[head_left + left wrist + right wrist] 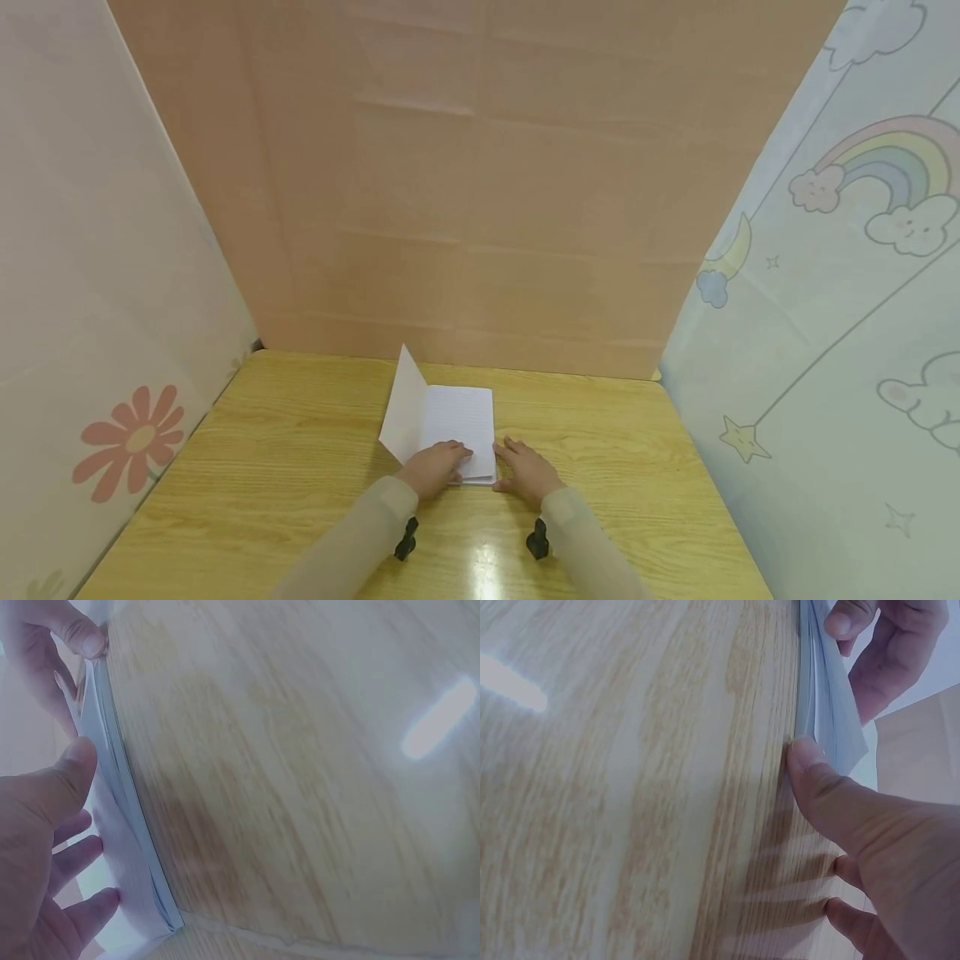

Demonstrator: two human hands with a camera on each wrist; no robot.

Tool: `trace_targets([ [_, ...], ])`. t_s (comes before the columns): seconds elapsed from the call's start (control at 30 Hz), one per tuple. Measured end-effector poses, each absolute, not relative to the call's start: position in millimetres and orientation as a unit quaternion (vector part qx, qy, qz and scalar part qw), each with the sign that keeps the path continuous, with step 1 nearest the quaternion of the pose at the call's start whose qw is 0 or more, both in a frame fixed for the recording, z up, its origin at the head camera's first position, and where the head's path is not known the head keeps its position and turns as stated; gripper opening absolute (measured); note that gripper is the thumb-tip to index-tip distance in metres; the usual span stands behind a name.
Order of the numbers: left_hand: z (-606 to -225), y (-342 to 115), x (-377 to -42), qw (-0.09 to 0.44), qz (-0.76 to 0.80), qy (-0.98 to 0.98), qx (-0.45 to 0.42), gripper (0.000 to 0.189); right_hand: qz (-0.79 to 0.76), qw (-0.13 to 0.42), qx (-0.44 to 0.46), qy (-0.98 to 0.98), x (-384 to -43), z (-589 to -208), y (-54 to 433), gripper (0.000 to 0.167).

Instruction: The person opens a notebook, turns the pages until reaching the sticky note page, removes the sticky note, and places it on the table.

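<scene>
A notebook with lined white pages [459,417] lies on the table, its cover [406,407] standing up at a slant on the left side. My left hand [437,468] rests over the lower left of the page, fingers stretched across the paper. In the left wrist view, these fingers [90,915] lie spread along the page. My right hand [528,473] is at the notebook's lower right edge, its thumb [808,755] touching the corner of the page stack. Its other fingers extend along the table beside the notebook. Some page edges are lifted slightly apart near the bottom.
The wooden table [600,442] has a shiny light reflection near its front. A brown paper-like wall [465,192] stands behind it, with patterned white walls [825,333] on both sides. A small black device [406,538] is on each wrist.
</scene>
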State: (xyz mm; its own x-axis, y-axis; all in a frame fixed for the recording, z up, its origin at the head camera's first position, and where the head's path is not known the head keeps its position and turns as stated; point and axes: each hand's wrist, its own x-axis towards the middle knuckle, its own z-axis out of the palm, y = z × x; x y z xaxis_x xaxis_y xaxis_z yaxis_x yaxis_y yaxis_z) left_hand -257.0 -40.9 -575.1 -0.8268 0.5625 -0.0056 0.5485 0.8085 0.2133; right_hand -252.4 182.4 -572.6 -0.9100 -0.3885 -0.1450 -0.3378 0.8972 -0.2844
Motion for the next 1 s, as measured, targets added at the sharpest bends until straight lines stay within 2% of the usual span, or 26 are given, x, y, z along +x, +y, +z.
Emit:
trace_targets([
  [0.2,-573.0,-42.0,-254.9,0.025,0.102,0.947,0.302,0.036,-0.132,0.099,-0.187,0.968,-252.7,-571.5,181.4,0.077],
  [0.3,-571.8,-41.6,-253.9,0.023,0.109,0.946,0.305,0.037,-0.132,0.098,-0.187,0.969,-252.6,-572.1,181.9,0.077],
  [0.5,-572.2,-39.0,-252.1,0.017,0.132,0.939,0.318,0.067,-0.119,0.09,-0.192,0.97,-252.0,-574.2,183.7,0.077],
  [0.57,-572.0,-38.2,-251.8,0.018,0.135,0.936,0.324,0.071,-0.118,0.089,-0.195,0.97,-252.1,-574.7,184.1,0.077],
  [0.63,-572.4,-37.4,-251.7,0.018,0.129,0.937,0.325,0.067,-0.121,0.089,-0.196,0.969,-252.2,-574.9,184.1,0.077],
  [0.8,-574.7,-36.0,-251.4,-0.002,0.086,0.942,0.324,0.041,-0.128,0.096,-0.191,0.968,-252.5,-574.6,183.7,0.077],
  [1.0,-574.7,-36.7,-248.9,-0.047,0.074,0.944,0.319,0.037,-0.128,0.096,-0.19,0.969,-251.8,-574.2,183.6,0.078],
])
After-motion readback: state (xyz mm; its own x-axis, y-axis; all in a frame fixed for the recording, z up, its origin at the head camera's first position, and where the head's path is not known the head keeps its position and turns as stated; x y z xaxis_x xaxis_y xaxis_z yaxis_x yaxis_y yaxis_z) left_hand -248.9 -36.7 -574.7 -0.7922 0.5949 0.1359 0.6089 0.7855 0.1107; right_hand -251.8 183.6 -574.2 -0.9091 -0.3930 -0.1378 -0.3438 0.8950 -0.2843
